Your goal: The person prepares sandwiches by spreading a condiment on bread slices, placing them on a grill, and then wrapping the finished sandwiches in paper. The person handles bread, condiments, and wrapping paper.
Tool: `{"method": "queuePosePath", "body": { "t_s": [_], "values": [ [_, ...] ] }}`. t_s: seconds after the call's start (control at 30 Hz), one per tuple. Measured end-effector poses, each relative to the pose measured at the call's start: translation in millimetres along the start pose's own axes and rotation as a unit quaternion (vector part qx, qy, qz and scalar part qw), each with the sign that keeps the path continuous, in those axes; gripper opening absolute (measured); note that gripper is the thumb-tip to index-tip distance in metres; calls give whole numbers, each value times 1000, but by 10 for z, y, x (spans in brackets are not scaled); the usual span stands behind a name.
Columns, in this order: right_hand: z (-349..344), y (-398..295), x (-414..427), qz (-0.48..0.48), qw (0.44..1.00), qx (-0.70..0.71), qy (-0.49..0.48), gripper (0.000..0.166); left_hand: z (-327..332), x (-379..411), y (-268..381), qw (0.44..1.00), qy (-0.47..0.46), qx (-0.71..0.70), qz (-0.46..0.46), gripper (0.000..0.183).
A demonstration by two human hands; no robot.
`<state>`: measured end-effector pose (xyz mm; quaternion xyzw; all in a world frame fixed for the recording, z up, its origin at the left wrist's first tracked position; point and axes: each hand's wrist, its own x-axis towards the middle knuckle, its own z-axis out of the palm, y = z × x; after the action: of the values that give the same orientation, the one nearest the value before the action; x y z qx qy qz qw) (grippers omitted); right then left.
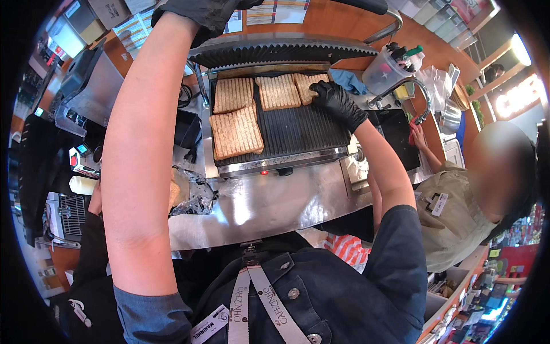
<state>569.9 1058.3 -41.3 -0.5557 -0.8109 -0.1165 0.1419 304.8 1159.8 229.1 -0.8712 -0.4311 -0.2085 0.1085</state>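
Observation:
A contact grill with a ribbed black lower plate stands before me, its ribbed lid raised. My right hand, in a black glove, has its fingertips on a toasted bread slice at the plate's back right; whether they pinch it is unclear. Beside that lies another toasted slice. At the left are a back slice and a front piece that overlaps it, both with grill lines. My left hand, also black-gloved, is raised at the top edge by the lid's left side; its fingers are partly cut off.
A co-worker at the right holds a red cloth beside a black sink with a curved tap. Another person's hand is at the left. Opened plastic wrap with bread lies on the steel counter. A utensil tub stands behind.

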Motion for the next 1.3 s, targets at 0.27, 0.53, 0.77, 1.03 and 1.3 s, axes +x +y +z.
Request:
{"method": "queuePosePath", "body": {
  "t_s": [0.27, 0.53, 0.77, 1.03, 1.3],
  "values": [
    [-135, 269, -125, -98, 988, -68, -101, 23, -33, 40, 59, 999, -12, -30, -4, 23],
    [32, 239, -41, -49, 997, -63, 13, 27, -81, 22, 37, 999, -30, -23, -15, 24],
    [9, 191, 38, 53, 992, 102, -59, 29, -184, -84, 1, 999, -17, -29, 0, 24],
    [-95, 125, 137, 163, 973, 164, 14, 27, -75, -28, 6, 999, -3, -37, 1, 24],
    [-558, -411, 101, 160, 975, 135, 81, 37, 90, 25, -220, 983, 49, 5, 174, 21]
  ]
}}
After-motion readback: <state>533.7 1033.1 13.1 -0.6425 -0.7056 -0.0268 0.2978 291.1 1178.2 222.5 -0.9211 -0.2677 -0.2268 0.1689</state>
